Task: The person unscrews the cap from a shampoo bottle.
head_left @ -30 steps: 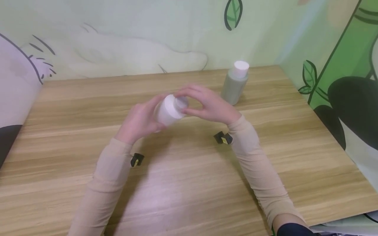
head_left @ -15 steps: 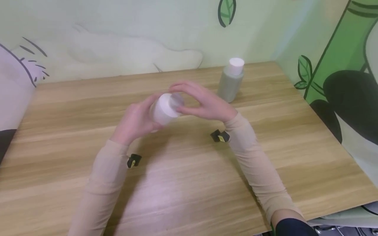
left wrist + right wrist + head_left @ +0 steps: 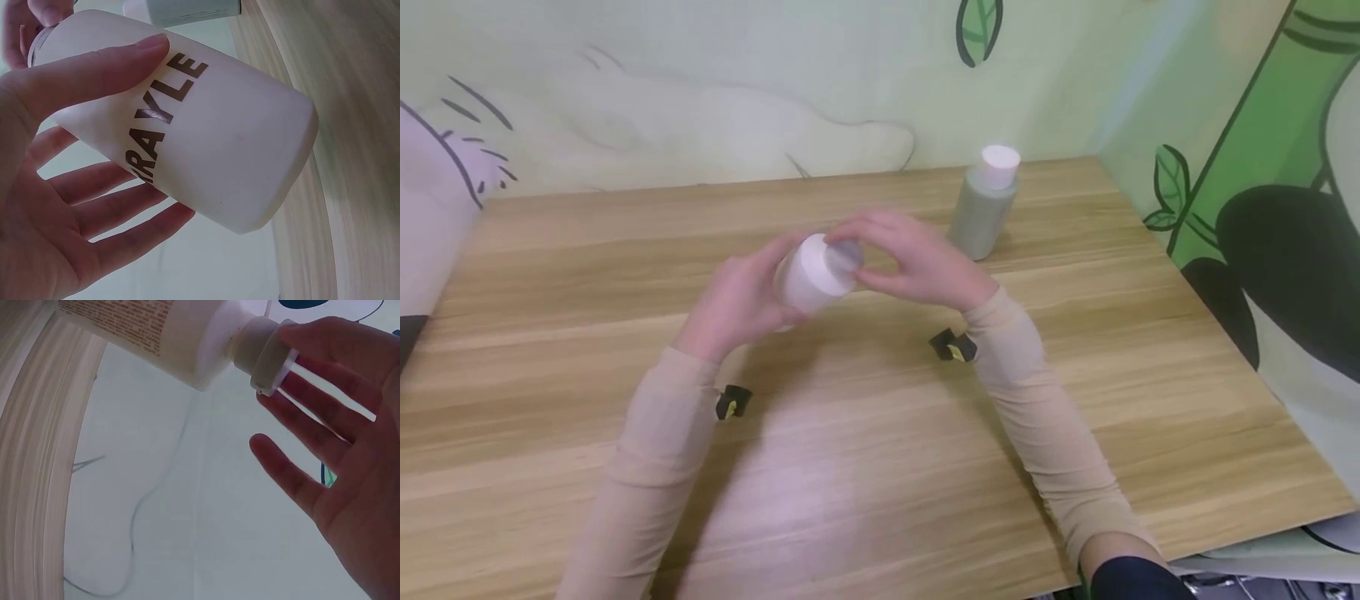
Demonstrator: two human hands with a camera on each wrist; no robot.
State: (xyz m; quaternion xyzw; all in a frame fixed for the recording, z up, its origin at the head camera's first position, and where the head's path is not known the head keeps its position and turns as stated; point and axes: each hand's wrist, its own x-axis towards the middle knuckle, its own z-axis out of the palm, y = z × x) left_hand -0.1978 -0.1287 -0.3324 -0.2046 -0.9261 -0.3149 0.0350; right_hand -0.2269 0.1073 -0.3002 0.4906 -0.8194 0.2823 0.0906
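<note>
Above the table, a white bottle (image 3: 811,279) with dark capital lettering is held tilted, its top toward the right. My left hand (image 3: 741,292) grips its body, the thumb across the lettering and the fingers behind, as the left wrist view shows. My right hand (image 3: 917,258) pinches the bottle's greyish cap (image 3: 275,359) between thumb and fingers, while the little finger stands off it. The cap sits at the bottle's neck. A second bottle (image 3: 981,212), grey-green with a white cap, stands upright behind my right hand.
The wooden table (image 3: 850,467) meets a painted wall (image 3: 700,100) at the back and another painted wall at the right. Small black-and-yellow pieces (image 3: 953,345) show beside both wrists. The table's front right edge is in view.
The whole head view has shifted a little, so hands and bottle appear slightly further left. The left hand still grips the bottle, and the right hand's fingers stay at the cap.
</note>
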